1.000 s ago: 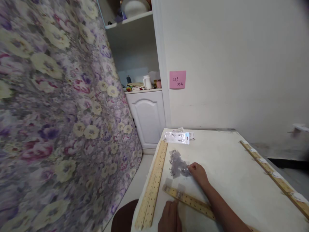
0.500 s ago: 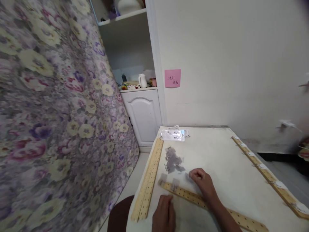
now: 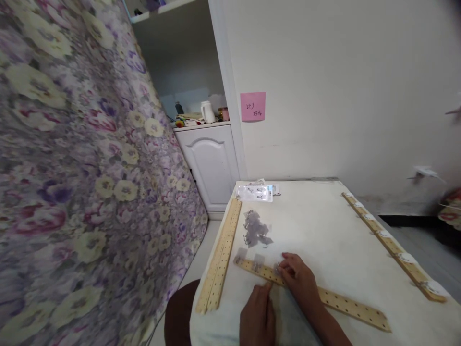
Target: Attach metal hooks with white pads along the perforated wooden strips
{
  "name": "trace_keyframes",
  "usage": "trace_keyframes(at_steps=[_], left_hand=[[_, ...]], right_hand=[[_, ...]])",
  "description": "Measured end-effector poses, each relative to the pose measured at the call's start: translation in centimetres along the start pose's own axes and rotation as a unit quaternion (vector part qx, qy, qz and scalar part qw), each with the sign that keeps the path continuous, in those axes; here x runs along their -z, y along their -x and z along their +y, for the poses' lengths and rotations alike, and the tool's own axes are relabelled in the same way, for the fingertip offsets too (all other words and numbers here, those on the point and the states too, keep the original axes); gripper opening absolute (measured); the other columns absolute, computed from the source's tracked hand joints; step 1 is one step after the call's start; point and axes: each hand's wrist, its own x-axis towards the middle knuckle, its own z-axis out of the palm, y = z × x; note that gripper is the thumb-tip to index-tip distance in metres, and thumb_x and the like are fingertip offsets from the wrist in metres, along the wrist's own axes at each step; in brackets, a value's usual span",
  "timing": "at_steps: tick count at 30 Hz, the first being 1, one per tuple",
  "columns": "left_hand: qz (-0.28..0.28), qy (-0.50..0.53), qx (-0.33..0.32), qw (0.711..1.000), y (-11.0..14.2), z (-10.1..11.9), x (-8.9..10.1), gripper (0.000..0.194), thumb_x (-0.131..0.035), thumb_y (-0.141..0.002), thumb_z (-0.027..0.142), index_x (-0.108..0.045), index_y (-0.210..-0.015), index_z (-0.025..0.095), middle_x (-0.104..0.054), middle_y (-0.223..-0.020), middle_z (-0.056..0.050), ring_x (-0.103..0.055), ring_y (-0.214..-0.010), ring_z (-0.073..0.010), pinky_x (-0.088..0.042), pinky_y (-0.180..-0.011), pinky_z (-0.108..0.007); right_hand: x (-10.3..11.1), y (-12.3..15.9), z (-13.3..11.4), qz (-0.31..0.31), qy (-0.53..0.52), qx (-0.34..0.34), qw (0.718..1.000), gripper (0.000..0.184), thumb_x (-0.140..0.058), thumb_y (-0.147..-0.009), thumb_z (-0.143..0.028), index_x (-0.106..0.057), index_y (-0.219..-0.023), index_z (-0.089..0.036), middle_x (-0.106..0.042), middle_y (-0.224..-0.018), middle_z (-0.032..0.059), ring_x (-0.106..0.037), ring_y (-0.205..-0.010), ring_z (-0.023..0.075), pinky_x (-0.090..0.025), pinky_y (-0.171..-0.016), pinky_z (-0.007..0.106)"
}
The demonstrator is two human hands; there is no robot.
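A long wooden strip with rows of holes [image 3: 345, 303] lies slantwise across the front of the table. Two clear square adhesive hooks [image 3: 258, 262] sit along its left end. My right hand [image 3: 296, 275] is over the strip, thumb and fingers pinched on another clear hook [image 3: 277, 268] at the strip's surface. Below the strip's near edge, my left hand [image 3: 256, 312] has its fingers curled together, the fingertips against the edge of the wood. Beyond the strip lies a loose pile of clear hooks [image 3: 256, 229], overlapping one another.
Two more perforated strips [image 3: 220, 259] lie side by side along the table's left edge. On the right edge lies a strip bearing several white round pieces [image 3: 384, 234]. Clear hook packaging [image 3: 254, 192] rests at the back, near the wall. A flowered curtain [image 3: 79, 192] hangs at left.
My right hand has moved left and down onto the strip, bringing a clear hook to it. My left hand has shifted right along the near edge. The view has tilted slightly.
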Motion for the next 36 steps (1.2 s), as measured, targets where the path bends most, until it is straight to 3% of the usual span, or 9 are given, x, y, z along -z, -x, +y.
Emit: trace_keyframes(at_steps=[4,9,18,24,31,36], left_hand=[[-0.064,-0.100,0.055,0.991,-0.5,0.4,-0.5,0.052,-0.034,-0.087,0.015,-0.041,-0.139,0.021,-0.060,-0.113,-0.010,-0.059,-0.100,-0.0213,-0.048,-0.086,-0.032],[-0.145,-0.171,0.105,0.969,-1.4,1.8,0.0,0.055,-0.035,-0.089,0.017,-0.034,-0.143,0.030,-0.059,-0.112,-0.008,-0.060,-0.098,-0.0219,-0.048,-0.078,-0.029],[-0.177,-0.190,0.121,0.958,-2.0,3.2,0.8,0.051,-0.036,-0.088,0.015,-0.042,-0.137,0.030,-0.060,-0.109,-0.008,-0.060,-0.099,-0.0227,-0.048,-0.080,-0.031],[-0.175,-0.178,0.108,0.962,-1.8,2.9,0.7,0.053,-0.037,-0.086,0.013,-0.041,-0.138,0.026,-0.058,-0.111,-0.009,-0.058,-0.101,-0.0223,-0.047,-0.084,-0.031],[-0.169,-0.170,0.098,0.966,-1.5,2.5,0.5,0.054,-0.037,-0.087,0.014,-0.038,-0.140,0.027,-0.057,-0.111,-0.009,-0.056,-0.100,-0.0213,-0.046,-0.084,-0.029],[-0.158,-0.164,0.095,0.969,-1.5,2.7,0.6,0.053,-0.037,-0.088,0.015,-0.041,-0.139,0.027,-0.058,-0.109,-0.008,-0.056,-0.099,-0.0214,-0.046,-0.083,-0.029]], right_hand=[[0.1,0.1,-0.4,-0.010,0.013,-0.004,1.000,0.017,-0.052,-0.080,-0.032,-0.067,-0.077,-0.023,-0.064,-0.115,0.0073,-0.064,-0.095,0.0219,-0.049,-0.084,0.032],[0.3,0.4,-0.8,-0.036,0.022,-0.015,0.999,0.016,-0.052,-0.081,-0.032,-0.066,-0.079,-0.024,-0.060,-0.119,0.0053,-0.063,-0.095,0.0203,-0.049,-0.083,0.032],[0.5,0.4,-0.5,-0.042,0.019,-0.012,0.999,0.014,-0.053,-0.078,-0.029,-0.066,-0.082,-0.024,-0.059,-0.123,0.0066,-0.061,-0.103,0.0234,-0.048,-0.089,0.036],[0.9,-0.5,0.2,-0.033,-0.032,-0.042,0.998,0.024,-0.047,-0.079,-0.029,-0.061,-0.097,-0.022,-0.069,-0.096,0.0052,-0.065,-0.087,0.0211,-0.050,-0.080,0.033],[0.9,-1.8,0.5,-0.097,-0.040,-0.071,0.992,0.018,-0.047,-0.074,-0.024,-0.062,-0.084,-0.022,-0.070,-0.079,0.0020,-0.064,-0.075,0.0202,-0.047,-0.072,0.031],[0.9,-2.1,0.6,-0.092,-0.044,-0.061,0.993,0.016,-0.047,-0.071,-0.020,-0.062,-0.077,-0.022,-0.068,-0.074,0.0015,-0.062,-0.072,0.0195,-0.045,-0.068,0.029]])
